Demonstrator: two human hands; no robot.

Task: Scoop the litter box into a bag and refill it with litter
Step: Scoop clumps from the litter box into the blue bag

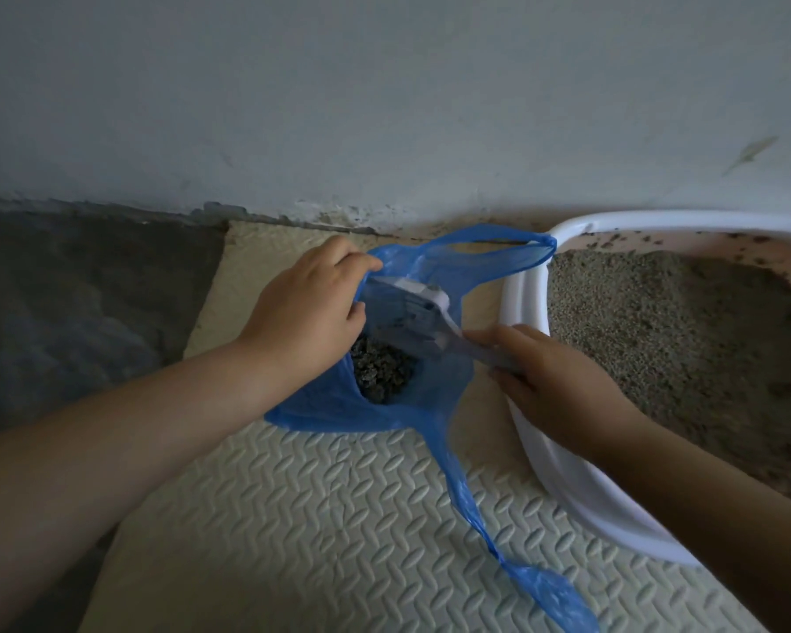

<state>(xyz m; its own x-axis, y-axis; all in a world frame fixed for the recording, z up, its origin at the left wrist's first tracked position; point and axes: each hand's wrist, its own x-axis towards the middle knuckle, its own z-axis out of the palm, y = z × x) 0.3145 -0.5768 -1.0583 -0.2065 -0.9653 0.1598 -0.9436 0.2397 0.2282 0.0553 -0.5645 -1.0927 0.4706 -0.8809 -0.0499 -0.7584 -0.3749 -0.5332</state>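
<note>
A blue plastic bag (430, 395) lies open on the mat in the middle of the view, with dark clumped litter (382, 374) inside it. My left hand (306, 312) grips the bag's left rim and holds it open. My right hand (553, 381) grips the handle of a grey-white scoop (411, 312), whose head is tipped into the bag's mouth. The white litter box (562, 472) stands at the right, filled with sandy grey litter (658, 340). One bag handle (539, 249) rests against the box's rim.
A cream textured foam mat (316, 518) covers the floor under the bag and box. Dark bare floor (78, 303) lies to the left. A pale wall (384, 107) runs close behind. The bag's second handle (535, 582) trails toward the bottom edge.
</note>
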